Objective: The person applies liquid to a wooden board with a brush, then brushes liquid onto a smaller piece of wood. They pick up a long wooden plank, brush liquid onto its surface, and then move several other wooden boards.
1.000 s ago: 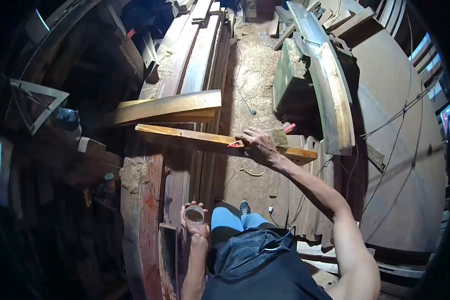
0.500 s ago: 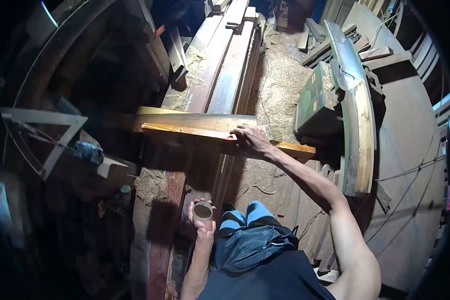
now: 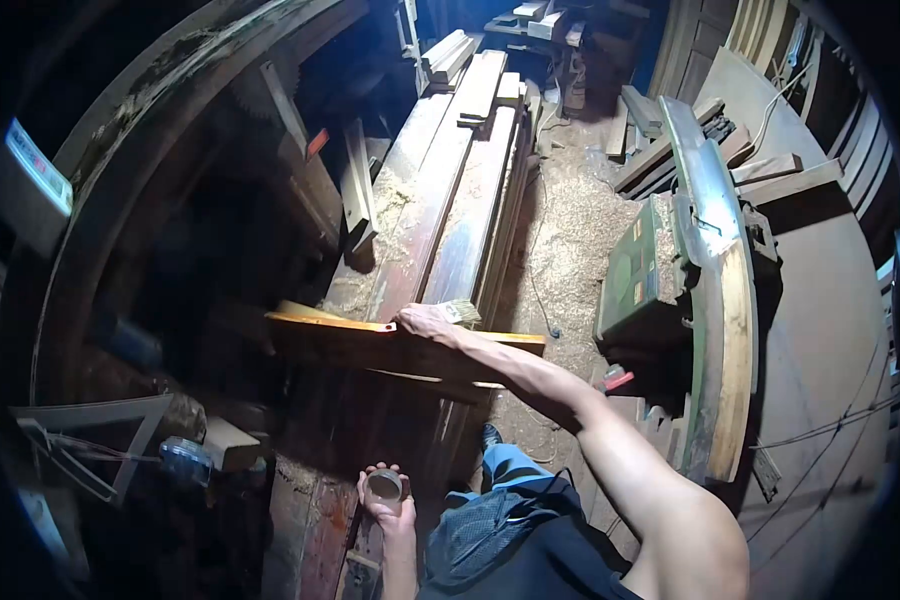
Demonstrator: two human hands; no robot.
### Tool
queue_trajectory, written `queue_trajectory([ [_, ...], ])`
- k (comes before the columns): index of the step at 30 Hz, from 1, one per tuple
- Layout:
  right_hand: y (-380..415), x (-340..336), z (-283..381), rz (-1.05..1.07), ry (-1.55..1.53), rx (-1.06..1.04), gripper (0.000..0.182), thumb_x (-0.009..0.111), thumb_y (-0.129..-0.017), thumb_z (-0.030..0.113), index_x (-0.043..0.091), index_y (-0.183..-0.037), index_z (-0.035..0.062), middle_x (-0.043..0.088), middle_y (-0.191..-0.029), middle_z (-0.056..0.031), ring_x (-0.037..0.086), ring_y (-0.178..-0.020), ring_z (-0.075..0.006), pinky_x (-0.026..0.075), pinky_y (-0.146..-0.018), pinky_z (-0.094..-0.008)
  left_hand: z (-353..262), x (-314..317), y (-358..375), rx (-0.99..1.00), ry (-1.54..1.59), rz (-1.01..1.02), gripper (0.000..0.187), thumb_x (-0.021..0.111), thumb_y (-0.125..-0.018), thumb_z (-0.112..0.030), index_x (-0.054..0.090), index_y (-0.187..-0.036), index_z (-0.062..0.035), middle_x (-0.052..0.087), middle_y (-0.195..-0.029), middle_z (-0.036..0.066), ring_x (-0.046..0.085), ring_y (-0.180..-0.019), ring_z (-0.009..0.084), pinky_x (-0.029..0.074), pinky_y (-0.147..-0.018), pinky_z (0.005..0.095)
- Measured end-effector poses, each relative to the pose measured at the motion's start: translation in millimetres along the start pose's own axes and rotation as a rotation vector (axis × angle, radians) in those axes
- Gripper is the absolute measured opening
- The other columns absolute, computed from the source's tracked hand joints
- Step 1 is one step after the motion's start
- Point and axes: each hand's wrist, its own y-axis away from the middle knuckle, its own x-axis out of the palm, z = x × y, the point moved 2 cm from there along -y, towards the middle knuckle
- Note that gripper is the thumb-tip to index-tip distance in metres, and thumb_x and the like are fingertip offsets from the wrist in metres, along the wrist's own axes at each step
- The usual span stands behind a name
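Note:
My right hand is stretched forward and grips a paintbrush with a red handle, its pale bristles resting on the top edge of a yellowish wooden plank laid crosswise over the stacked boards. My left hand is low and close to my body, holding a small round tin with its open top facing up. My blue trousers and one shoe show below the plank.
Long planks covered in sawdust run away from me. A green woodworking machine with a long curved board on it stands at right. Sawdust and a cable lie on the floor between. A metal triangle frame sits at lower left.
My right hand has drawn the brush leftward along the plank. The view has tilted upward, so the plank and hands appear lower. The left hand still holds the tin.

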Motion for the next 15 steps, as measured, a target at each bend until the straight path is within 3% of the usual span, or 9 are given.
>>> queue_trajectory([
  [4,-21.6,10.4,-25.5,0.124,0.058,0.098,0.011,0.059,-0.079,0.016,0.064,-0.083,0.0077,0.063,-0.079,-0.0128,0.064,-0.079,-0.0312,0.052,-0.065,-0.0409,10.6,7.4,-12.8,0.009,0.042,-0.002,0.023,0.056,-0.093,-0.03,0.067,-0.093,-0.0102,0.066,-0.096,0.004,0.062,-0.092,0.0256,0.057,-0.073,0.038],
  [8,-28.1,24.5,-42.8,0.203,0.094,0.184,0.01,0.06,-0.077,0.016,0.065,-0.078,0.0075,0.064,-0.076,-0.0136,0.065,-0.075,-0.032,0.052,-0.061,-0.0421,20.0,22.1,-17.5,-0.021,0.102,-0.027,0.025,0.053,-0.095,-0.032,0.066,-0.091,-0.0106,0.066,-0.097,0.005,0.062,-0.09,0.0254,0.057,-0.068,0.0378],
  [11,-29.2,35.1,-53.5,0.198,0.102,0.2,0.01,0.061,-0.075,0.016,0.067,-0.075,0.0073,0.065,-0.074,-0.0141,0.066,-0.072,-0.0327,0.052,-0.059,-0.0429,22.3,23.7,-24.4,-0.04,0.122,-0.028,0.024,0.054,-0.094,-0.031,0.065,-0.093,-0.0099,0.065,-0.098,0.006,0.061,-0.092,0.0253,0.057,-0.069,0.0376],
  [12,-29.7,44.2,-57.8,0.074,0.082,0.153,0.01,0.06,-0.071,0.012,0.068,-0.069,0.0059,0.066,-0.073,-0.0172,0.067,-0.073,-0.0332,0.052,-0.058,-0.0438,23.5,22.7,-26.4,-0.05,0.126,-0.038,0.023,0.054,-0.094,-0.03,0.065,-0.093,-0.0098,0.064,-0.098,0.005,0.061,-0.092,0.0257,0.058,-0.069,0.0376],
  [14,-26.1,27.3,-51.0,0.148,-0.005,0.197,0.011,0.059,-0.071,0.011,0.068,-0.069,0.0044,0.065,-0.069,-0.0176,0.067,-0.069,-0.0344,0.051,-0.058,-0.0447,26.2,21.3,-30.2,-0.069,0.135,-0.058,0.022,0.055,-0.093,-0.029,0.065,-0.094,-0.0095,0.064,-0.098,0.005,0.06,-0.092,0.0266,0.058,-0.07,0.0376],
  [15,-30.5,30.3,-52.6,0.205,-0.01,0.287,0.012,0.055,-0.073,0.008,0.063,-0.067,0.0014,0.063,-0.073,-0.0171,0.064,-0.075,-0.0349,0.05,-0.061,-0.044,24.9,19.7,-36.3,-0.085,0.128,-0.074,0.022,0.056,-0.093,-0.028,0.065,-0.095,-0.0093,0.064,-0.099,0.005,0.06,-0.093,0.0266,0.058,-0.071,0.0379],
])
